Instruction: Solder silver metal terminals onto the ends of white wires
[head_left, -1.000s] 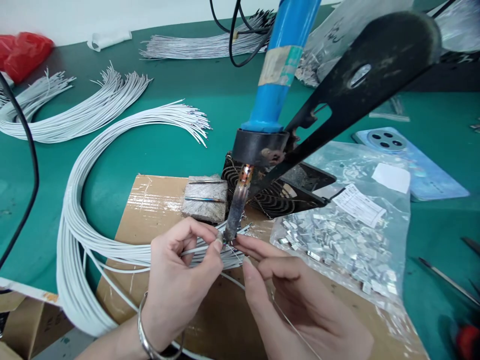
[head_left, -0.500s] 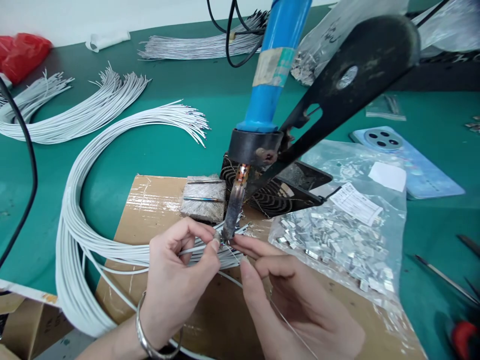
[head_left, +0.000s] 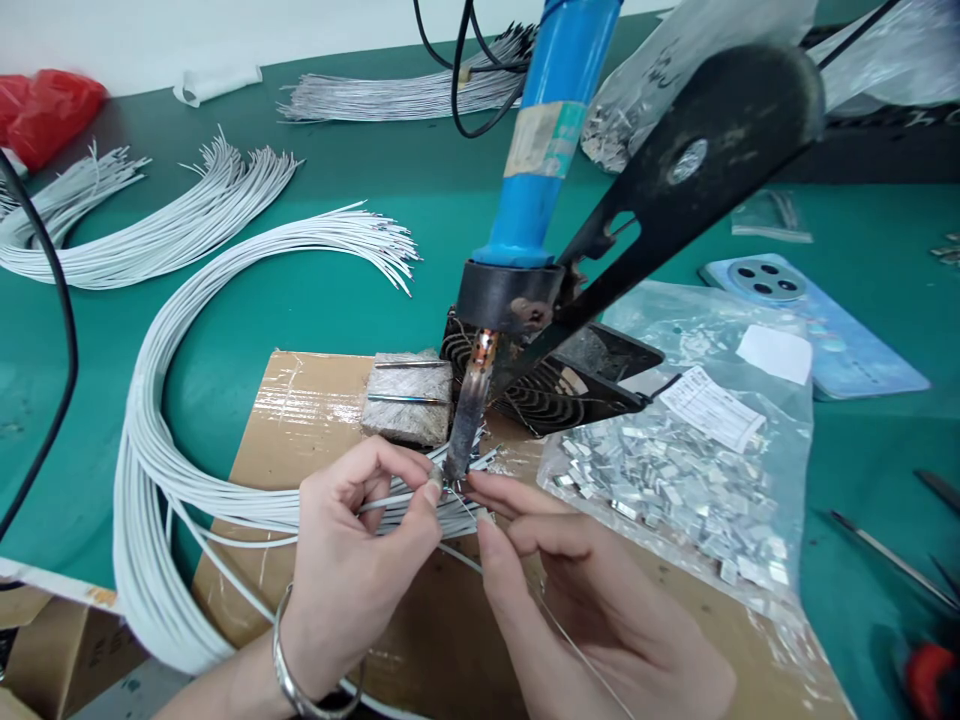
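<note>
A blue-handled soldering iron (head_left: 529, 190) hangs tip-down in a black metal stand (head_left: 690, 170). Just left of its tip, my left hand (head_left: 367, 550) is closed, thumb and forefinger pinching the end of a white wire (head_left: 382, 500). A small piece at that end lies mostly hidden by my fingertips. My right hand (head_left: 570, 590) is closed on a thin strand of solder wire (head_left: 577, 650), which runs through the fingers up to the iron's tip. Under both hands lies a thick bundle of white wires (head_left: 157, 450) on a cardboard sheet (head_left: 292, 400).
Behind the tip are a wrapped block (head_left: 409, 400) and a black fan (head_left: 540, 385). To the right lie a plastic bag of small metal pieces (head_left: 675, 490), a blue phone (head_left: 847, 330) and a pointed tool (head_left: 892, 555). More wire bundles (head_left: 180, 230) lie at the left.
My right thumb has shifted slightly left, closer to the iron's tip. My left hand keeps its pinch almost unmoved.
</note>
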